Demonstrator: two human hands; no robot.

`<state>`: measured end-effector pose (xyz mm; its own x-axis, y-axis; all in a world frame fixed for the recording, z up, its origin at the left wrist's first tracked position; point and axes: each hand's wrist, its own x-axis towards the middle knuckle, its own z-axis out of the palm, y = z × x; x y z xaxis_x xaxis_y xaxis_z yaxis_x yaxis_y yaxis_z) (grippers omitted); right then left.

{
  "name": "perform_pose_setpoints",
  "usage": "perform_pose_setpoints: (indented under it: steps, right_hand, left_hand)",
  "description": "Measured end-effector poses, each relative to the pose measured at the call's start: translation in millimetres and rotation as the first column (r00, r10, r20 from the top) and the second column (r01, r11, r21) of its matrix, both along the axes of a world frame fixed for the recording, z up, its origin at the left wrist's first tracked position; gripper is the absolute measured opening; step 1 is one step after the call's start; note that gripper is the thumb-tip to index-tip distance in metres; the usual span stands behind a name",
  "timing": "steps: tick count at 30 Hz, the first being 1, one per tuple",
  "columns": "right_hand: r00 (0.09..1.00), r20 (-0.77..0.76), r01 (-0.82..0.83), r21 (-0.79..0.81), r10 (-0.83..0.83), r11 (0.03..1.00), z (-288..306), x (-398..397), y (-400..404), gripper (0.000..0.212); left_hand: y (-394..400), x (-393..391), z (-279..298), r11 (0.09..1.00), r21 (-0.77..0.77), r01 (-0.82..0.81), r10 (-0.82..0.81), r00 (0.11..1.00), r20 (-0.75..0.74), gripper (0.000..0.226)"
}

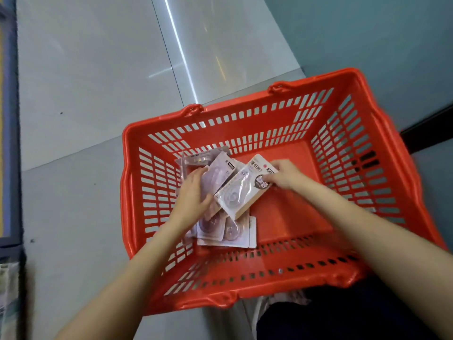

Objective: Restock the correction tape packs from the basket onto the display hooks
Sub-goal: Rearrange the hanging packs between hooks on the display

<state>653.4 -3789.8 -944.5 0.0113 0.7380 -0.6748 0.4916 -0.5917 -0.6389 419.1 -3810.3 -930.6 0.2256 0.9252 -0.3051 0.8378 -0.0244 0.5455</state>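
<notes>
A red plastic basket (348, 133) stands on the floor below me. Several correction tape packs lie in a loose pile (228, 233) at its left side, white cards with clear blisters. My right hand (284, 176) pinches the top edge of one small stack of packs (241, 192), tilted up off the pile. My left hand (193, 192) lies over the pile with fingers curled around a purple-toned pack (221, 174). No display hooks are in view.
The right half of the basket floor (289, 212) is bare red plastic. Grey glossy floor tiles (85, 94) surround the basket. A blue shelf base (9, 143) runs along the left edge, and a dark strip (426, 133) lies at the right.
</notes>
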Motion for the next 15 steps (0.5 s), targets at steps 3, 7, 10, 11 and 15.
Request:
perform_pose_setpoints:
  steps: [3, 7, 10, 11, 15]
  right_hand:
    - [0.927, 0.325, -0.225, 0.088, 0.185, 0.970, 26.2, 52.7, 2.1, 0.008]
    - [0.835, 0.236, -0.509, -0.014, 0.498, 0.861, 44.5, 72.5, -4.2, 0.020]
    - [0.892, -0.066, -0.451, -0.032, 0.448, 0.892, 31.1, 48.5, -14.8, 0.004]
    - [0.912, -0.129, -0.395, -0.017, 0.390, 0.919, 24.8, 34.6, -18.1, 0.003]
    - [0.948, -0.215, -0.254, -0.061, 0.235, 0.965, -0.9, -19.2, -23.6, 0.016]
  left_hand:
    - [14.0, 13.8, -10.9, 0.974, -0.224, 0.032, -0.057, 0.993, -0.106, 0.061]
    - [17.1, 26.2, -15.6, 0.934, -0.354, 0.040, -0.117, 0.973, -0.199, 0.054]
    - [19.7, 25.8, -14.4, 0.894, -0.436, 0.103, -0.262, 0.910, -0.321, 0.072]
    - [18.6, 24.2, -11.4, 0.881, -0.457, 0.124, -0.302, 0.890, -0.341, 0.076]
    - [-4.2, 11.3, -6.1, 0.898, -0.429, 0.099, -0.266, 0.899, -0.349, 0.072]
